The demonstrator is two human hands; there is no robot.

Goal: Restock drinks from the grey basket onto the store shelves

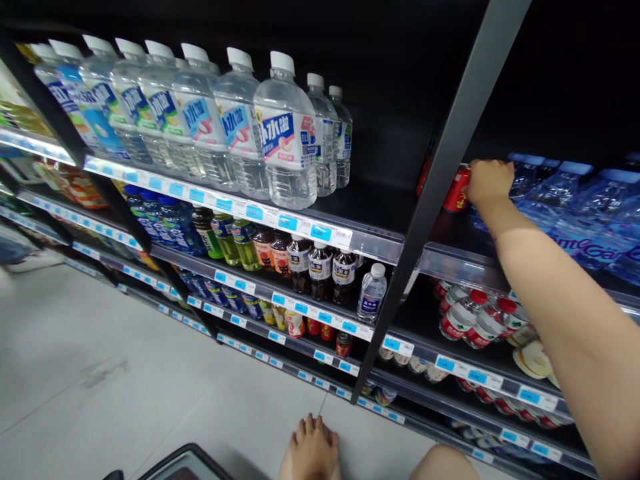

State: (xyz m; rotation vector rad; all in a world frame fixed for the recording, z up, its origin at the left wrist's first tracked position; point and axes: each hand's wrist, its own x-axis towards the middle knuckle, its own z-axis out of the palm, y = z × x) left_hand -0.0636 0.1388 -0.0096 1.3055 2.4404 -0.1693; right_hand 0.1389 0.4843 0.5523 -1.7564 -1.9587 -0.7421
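Observation:
My right hand (490,181) reaches onto the upper shelf (450,260) to the right of the black upright post (430,200). Its fingers are closed round a red can (457,190) that stands at the shelf's left end, next to blue shrink-wrapped packs of water bottles (575,213). My left hand (313,448) is low at the bottom edge of the view, above the floor. It lies flat with the fingers stretched forward and close together, and nothing is in it.
Large clear water bottles (285,133) with white caps fill the upper left shelf. Tea and juice bottles (300,260) stand below, and red-capped bottles (470,320) lie lower right. A dark basket rim (185,463) shows at the bottom. Grey floor tiles (100,360) spread to the left.

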